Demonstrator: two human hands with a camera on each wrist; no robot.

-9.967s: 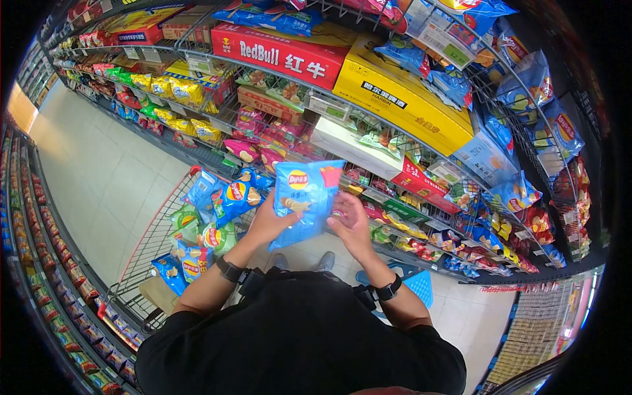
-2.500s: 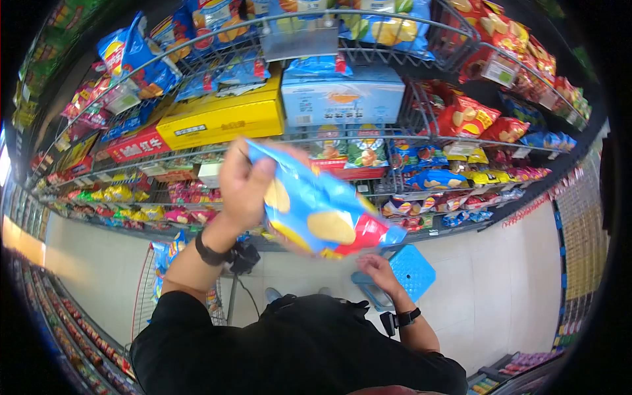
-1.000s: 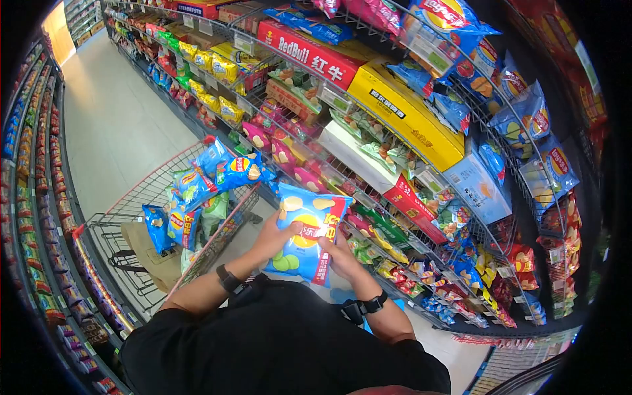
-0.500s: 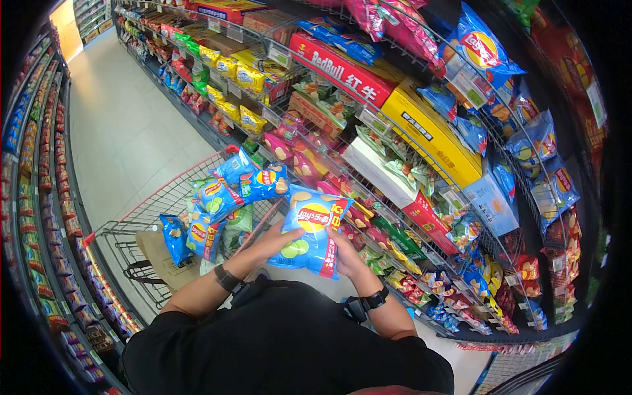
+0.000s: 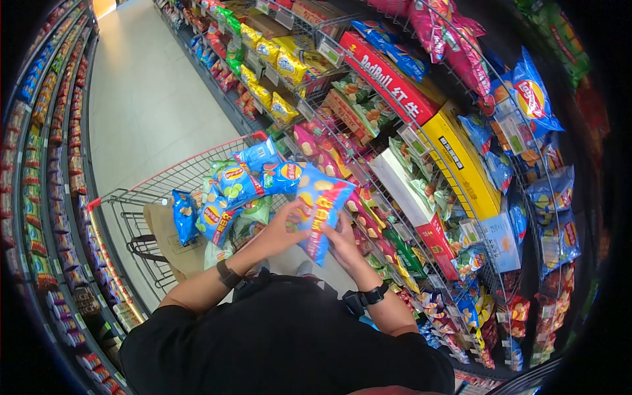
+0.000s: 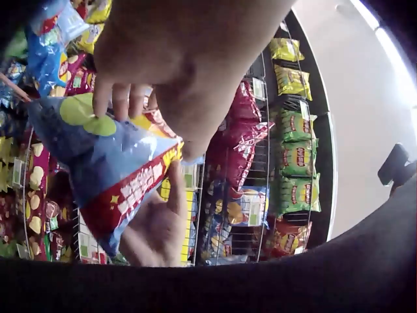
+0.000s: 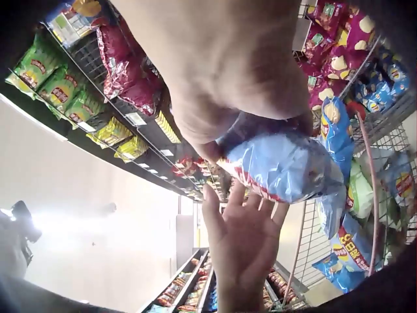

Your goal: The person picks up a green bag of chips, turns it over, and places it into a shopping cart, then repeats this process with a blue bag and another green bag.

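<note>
Both hands hold a blue bag of potato chips in front of the body, beside the loaded cart. Its red side panel with yellow lettering faces up in the head view. My left hand grips the bag's left side, thumb on the front; its fingertips press on the foil near the green print in the left wrist view. On the other edge, my right hand pinches the bag, thumb near the red panel. In the right wrist view the bag looks puffed, with the left hand below it.
A wire cart at the left holds several chip bags and a beige tote bag. Snack shelves run along the right, with a Red Bull box and a yellow carton. Another shelf row lines the left.
From 2.5 s ago, the bag has come from near the shelf into both hands beside the cart. Since 0.5 s ago it has tilted, side panel up, and the head view has turned left.
</note>
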